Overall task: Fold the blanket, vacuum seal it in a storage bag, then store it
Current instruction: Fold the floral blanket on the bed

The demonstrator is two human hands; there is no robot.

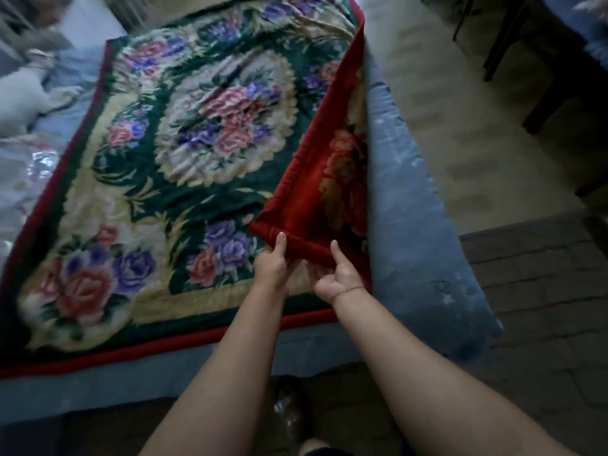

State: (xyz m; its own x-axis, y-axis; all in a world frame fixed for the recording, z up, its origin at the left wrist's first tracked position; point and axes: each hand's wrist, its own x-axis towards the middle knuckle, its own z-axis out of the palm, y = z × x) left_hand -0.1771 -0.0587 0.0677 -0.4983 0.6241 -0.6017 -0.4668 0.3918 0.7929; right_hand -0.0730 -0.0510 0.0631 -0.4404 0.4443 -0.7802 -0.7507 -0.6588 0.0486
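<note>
1. Blue mattress [424, 245] is lying on the floor, carrying everything else.
2. Floral blanket [184, 153] is lying spread flat on it, with the near right corner turned back and its red underside showing.
3. Left hand [271, 263] is pinching the folded corner's red hem.
4. Right hand [340, 278] is gripping the same hem, just beside the left.

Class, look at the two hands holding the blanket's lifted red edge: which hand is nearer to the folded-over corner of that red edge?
Left. The left hand pinches the floral blanket's red edge right beside the folded-over corner; the right hand grips the same edge farther along, away from it.
</note>
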